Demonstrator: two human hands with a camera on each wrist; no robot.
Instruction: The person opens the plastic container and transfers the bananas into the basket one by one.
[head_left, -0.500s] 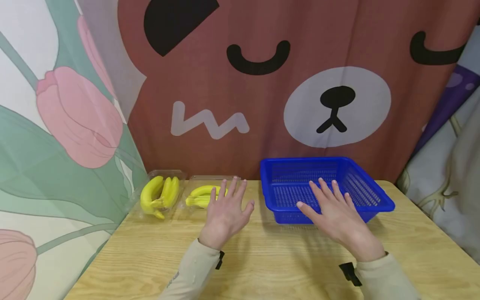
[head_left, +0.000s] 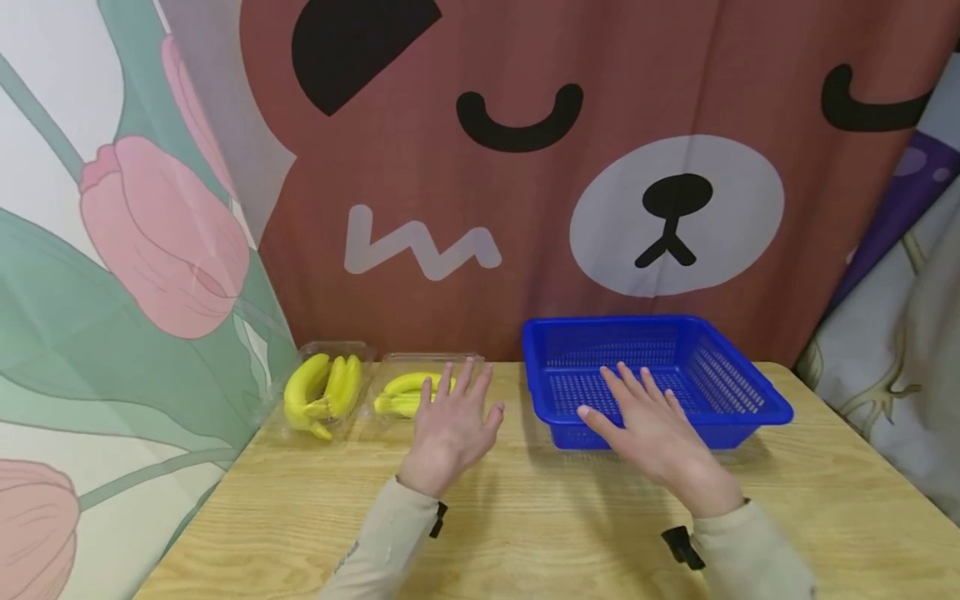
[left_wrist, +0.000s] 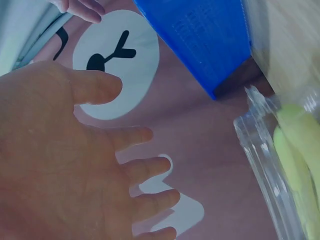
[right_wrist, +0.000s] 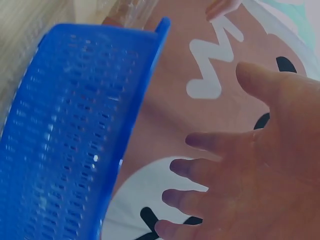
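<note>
My left hand, fingers spread and palm down, hovers in front of a clear plastic box of yellow bananas, covering its right part in the head view. In the left wrist view its palm and straight fingers hold nothing. Over the front rim of a blue plastic basket is my right hand, also spread with nothing in it. The right wrist view shows its bare palm beside the basket's perforated wall. No bananas show inside the basket.
A second clear box at the far left holds a bunch of bananas. Both boxes and the basket stand at the back of a wooden table, against a curtain with a bear print. A tulip-print curtain borders the left side.
My right hand has shifted slightly to the left over the basket's front. The left hand, boxes and basket stay in place; the head view has moved a little.
</note>
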